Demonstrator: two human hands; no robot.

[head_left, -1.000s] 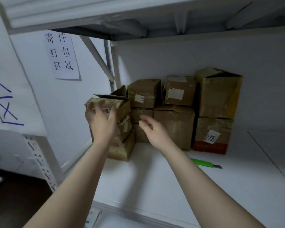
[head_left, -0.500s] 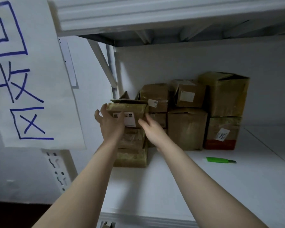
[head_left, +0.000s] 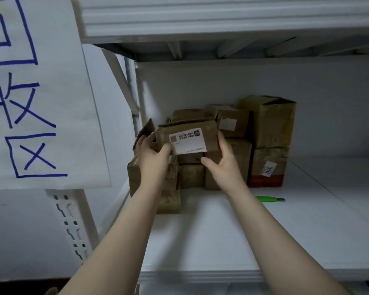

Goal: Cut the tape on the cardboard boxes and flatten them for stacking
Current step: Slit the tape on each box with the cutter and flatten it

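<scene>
On the left side of the white metal shelf, above a stack of worn brown boxes, we see a small brown cardboard box held up in the air. Its long axis runs left to right and rises slightly toward the right. Its broad face with a white shipping label is turned toward us, the print upside down, and a loose flap stands open at its left end.

The box sits between the two hands. The left hand grips the left end, fingers curled round it and thumb pressed on the front face by the label's lower corner. The right hand clasps the right end, fingers up its side and thumb tucked under the bottom edge.

Behind it, more brown cardboard boxes are piled against the pale back wall, one with a red band along its base. A green utility knife lies flat on the shelf to the right of the right forearm, well apart from the hands. A second shelf spans overhead. At the left, a white paper sign with blue handwritten characters hangs above a slotted white upright.
</scene>
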